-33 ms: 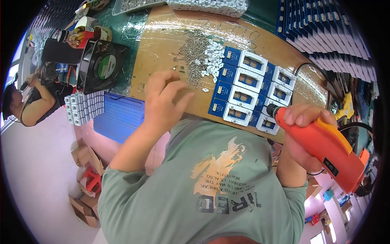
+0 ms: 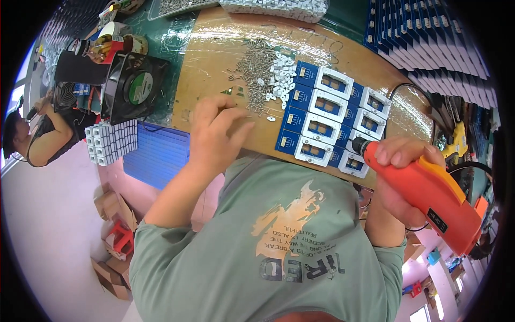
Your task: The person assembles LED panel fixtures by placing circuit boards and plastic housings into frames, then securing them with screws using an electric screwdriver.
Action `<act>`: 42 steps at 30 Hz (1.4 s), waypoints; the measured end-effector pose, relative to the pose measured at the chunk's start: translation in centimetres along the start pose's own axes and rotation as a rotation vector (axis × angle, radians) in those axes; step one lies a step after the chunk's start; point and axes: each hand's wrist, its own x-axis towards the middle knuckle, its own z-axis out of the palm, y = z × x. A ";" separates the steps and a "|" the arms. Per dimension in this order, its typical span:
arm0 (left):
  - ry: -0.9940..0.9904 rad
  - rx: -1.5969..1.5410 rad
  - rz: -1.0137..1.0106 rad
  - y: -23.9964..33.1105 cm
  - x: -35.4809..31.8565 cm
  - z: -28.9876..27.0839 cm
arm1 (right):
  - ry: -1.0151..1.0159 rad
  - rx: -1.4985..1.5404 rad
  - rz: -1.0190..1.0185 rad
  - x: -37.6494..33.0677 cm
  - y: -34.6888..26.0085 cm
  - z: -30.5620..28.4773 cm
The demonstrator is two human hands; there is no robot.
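My right hand (image 2: 399, 155) is wrapped round a red and orange electric screwdriver (image 2: 440, 198). Its black nose sits over the nearest white frame of the right-hand row, where the tip is hidden. Blue circuit boards (image 2: 288, 140) with white plastic frames (image 2: 321, 127) lie in two rows on the wooden board; screws show at the corners of several frames. My left hand (image 2: 214, 134) hovers over the board's near left part, fingers bent and apart, with nothing visible in them. Just beyond its fingers are a heap of small screws (image 2: 258, 70) and a pile of small white plastic pieces (image 2: 282, 75).
The wooden board (image 2: 209, 53) carries the work. To its left stand a black fan (image 2: 134, 88) and stacked white blocks (image 2: 110, 142). Stacked blue and white panels (image 2: 429, 48) fill the far right, near a yellow tool (image 2: 457, 142). Another person (image 2: 40, 129) works at far left.
My left hand has shifted very slightly toward me. The right hand and the electric screwdriver have stayed in place.
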 end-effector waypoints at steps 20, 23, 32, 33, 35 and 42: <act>0.119 -0.008 0.181 1.3 0.9 2.7 | -0.035 0.020 0.019 0.4 -0.1 0.0; 0.077 0.037 0.187 1.4 0.7 2.6 | -0.018 0.021 0.038 0.2 -0.3 0.0; 0.048 0.041 0.328 1.3 1.1 2.4 | 0.004 0.043 0.097 -0.2 -0.7 0.2; 0.049 0.037 0.331 1.5 1.2 2.4 | 0.019 -0.048 0.053 -0.2 -0.4 0.3; 0.012 -0.014 0.238 1.7 1.5 2.2 | 0.033 -0.139 0.008 -0.1 -0.3 0.6; -0.003 0.002 0.294 2.3 2.7 2.1 | 0.019 -0.112 0.019 0.8 -1.2 0.3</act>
